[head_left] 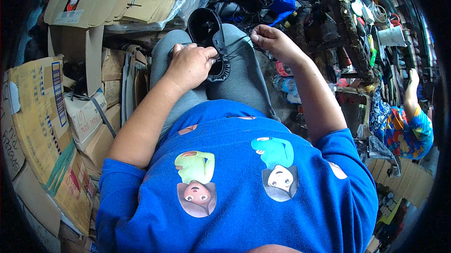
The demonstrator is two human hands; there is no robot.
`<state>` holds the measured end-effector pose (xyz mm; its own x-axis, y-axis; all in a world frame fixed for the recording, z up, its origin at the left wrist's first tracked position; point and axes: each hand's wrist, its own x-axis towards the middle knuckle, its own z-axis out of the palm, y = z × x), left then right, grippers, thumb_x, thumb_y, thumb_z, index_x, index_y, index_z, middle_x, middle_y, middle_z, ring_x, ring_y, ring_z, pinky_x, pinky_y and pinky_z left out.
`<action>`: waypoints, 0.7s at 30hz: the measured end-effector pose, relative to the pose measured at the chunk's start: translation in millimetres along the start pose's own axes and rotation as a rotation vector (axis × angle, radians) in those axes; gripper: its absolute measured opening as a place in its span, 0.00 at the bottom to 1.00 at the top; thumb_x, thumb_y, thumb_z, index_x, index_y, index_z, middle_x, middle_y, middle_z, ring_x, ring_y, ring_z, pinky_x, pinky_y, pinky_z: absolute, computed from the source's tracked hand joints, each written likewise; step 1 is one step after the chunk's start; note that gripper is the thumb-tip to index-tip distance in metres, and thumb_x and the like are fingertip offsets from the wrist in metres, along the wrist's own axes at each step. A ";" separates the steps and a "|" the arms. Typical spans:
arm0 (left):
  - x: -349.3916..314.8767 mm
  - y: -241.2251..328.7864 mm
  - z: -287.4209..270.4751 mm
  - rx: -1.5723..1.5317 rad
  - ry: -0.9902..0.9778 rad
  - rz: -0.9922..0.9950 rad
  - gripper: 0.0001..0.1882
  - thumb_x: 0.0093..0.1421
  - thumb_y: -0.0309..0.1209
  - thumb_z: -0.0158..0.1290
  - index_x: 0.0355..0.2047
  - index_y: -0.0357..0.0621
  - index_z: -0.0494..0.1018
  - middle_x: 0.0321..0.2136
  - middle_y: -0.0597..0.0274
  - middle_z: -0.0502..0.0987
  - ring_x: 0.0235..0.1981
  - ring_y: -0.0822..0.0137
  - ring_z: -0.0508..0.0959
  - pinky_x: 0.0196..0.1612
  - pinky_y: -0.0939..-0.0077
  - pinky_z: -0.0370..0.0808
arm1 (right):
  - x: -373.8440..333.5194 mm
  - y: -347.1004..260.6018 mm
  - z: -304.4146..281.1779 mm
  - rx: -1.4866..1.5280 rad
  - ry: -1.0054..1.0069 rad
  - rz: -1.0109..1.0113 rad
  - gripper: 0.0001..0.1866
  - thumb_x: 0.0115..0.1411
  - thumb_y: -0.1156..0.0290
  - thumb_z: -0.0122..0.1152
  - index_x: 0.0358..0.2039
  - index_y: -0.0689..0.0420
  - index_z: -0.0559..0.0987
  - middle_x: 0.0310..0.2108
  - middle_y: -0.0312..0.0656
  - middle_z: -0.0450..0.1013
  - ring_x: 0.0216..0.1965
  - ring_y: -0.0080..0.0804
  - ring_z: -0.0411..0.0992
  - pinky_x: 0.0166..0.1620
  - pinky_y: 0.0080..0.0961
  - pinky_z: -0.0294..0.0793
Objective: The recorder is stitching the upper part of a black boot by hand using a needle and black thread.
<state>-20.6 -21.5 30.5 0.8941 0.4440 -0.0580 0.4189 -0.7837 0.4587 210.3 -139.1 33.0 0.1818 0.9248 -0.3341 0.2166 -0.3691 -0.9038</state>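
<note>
- left hand (190, 65) is clenched on a black shoe (206, 29) that rests on the person's grey-trousered lap.
- right hand (272, 40) pinches a thin black strap (235, 46) running from the shoe.
- cardboard boxes (42, 112) are stacked to the left.

Your left hand (190, 65) grips a black shoe (206, 29) on your lap. Your right hand (272, 41) pinches its thin black lace (235, 46), beside stacked cardboard boxes (42, 112).
</note>
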 end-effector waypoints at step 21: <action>-9.5 -7.6 2.8 0.045 0.122 0.136 0.05 0.55 0.30 0.51 0.33 0.50 0.73 0.25 0.60 0.76 0.35 0.59 0.75 0.41 0.61 0.61 | 9.9 -20.7 31.6 -1.328 0.001 -0.805 0.04 0.50 0.67 0.54 0.27 0.47 0.75 0.26 0.33 0.71 0.36 0.31 0.71 0.46 0.30 0.65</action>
<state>-31.8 -21.0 25.1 0.9184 0.3798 0.1107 0.3047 -0.8576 0.4144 177.2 -119.5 40.0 -0.3951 0.9124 0.1067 0.9186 0.3931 0.0396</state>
